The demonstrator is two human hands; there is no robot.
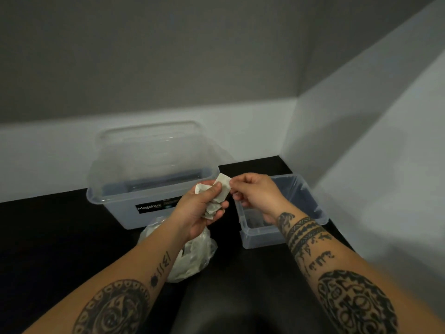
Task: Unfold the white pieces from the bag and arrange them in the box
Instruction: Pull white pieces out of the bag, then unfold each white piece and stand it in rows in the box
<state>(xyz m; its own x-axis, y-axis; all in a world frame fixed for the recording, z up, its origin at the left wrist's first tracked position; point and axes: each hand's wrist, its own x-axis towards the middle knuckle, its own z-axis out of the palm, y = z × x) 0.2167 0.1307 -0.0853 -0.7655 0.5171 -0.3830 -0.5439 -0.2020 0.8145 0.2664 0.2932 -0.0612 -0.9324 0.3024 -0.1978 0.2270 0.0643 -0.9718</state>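
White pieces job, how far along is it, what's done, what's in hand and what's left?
Done: little shows. The small clear box looks nearly empty; its contents are hard to make out. In hand: the left hand holds a crumpled white piece while the right hand pinches its upper corner to open it. Left: the plastic bag on the black table is full of white pieces, so most of the job remains.

A white crumpled piece (218, 194) is held above a black tabletop (48, 237). Two translucent, bluish-grey plastic boxes: the larger box (134, 208) carries a black label (157, 206) with white lettering. The plastic bag (192, 259) is clear with whitish contents. Both forearms bear black patterned tattoos. Walls are grey above, white below.
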